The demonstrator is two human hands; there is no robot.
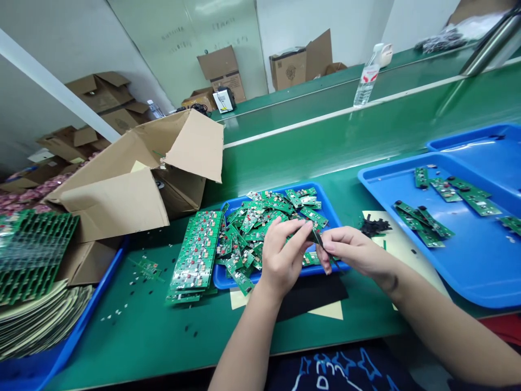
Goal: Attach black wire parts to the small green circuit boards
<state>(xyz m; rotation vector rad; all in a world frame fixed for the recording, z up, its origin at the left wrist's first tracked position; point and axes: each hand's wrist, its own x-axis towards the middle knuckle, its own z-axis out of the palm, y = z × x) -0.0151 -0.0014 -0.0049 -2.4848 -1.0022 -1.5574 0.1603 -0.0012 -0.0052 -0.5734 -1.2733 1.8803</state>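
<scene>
A small narrow circuit board (316, 237), seen almost edge-on and dark, is held between my two hands. My left hand (284, 255) is closed on its far end, thumb and fingers pinching it. My right hand (353, 251) pinches the board's near side; whether a small black piece is also under those fingertips I cannot tell. Just beneath the hands, a blue tray (331, 209) carries a heap of loose green circuit boards (260, 214). A black sheet (311, 297) lies on pale paper (331, 310) in front of that tray. Black strips (374, 225) are piled right of my right hand.
Stacked panels of joined boards (197, 250) stand left of the heap. On the right, a larger blue tray (407, 217) holds several boards. An open cardboard box (118, 198) and stacked sheets (44, 320) occupy the left. A water bottle (367, 79) stands behind, on the green bench (154, 331).
</scene>
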